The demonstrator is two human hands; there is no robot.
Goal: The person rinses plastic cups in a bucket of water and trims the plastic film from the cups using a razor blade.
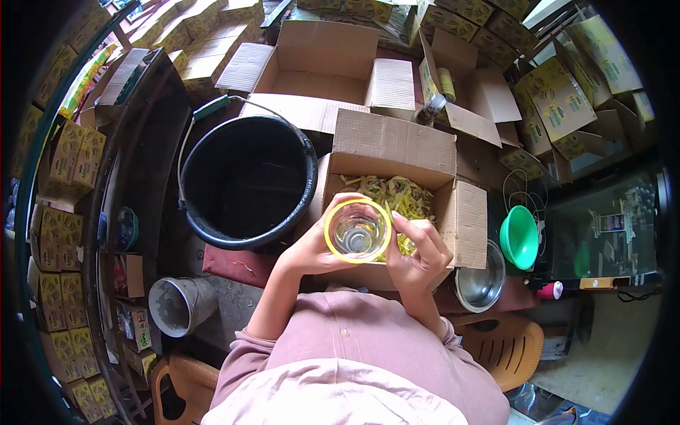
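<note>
A clear jar (356, 230) with a yellow rim faces the camera, its mouth toward me, and no contents show in it. My left hand (316, 244) is wrapped round its left side. My right hand (418, 256) pinches at the right edge of the yellow rim with thumb and fingers. Just behind the hands is an open cardboard box (394, 149) holding yellow and whitish strips (400, 195). To the left of the box stands a large black bucket (248, 180) with a wire handle and dark contents or a dark inside.
Open cardboard boxes (326, 49) lie farther back. At the right are a green bowl (519, 238), a metal bowl (480, 278) and a glass-topped case (602, 230). A grey bucket (180, 306) stands at the lower left. Brown chairs (506, 347) flank me.
</note>
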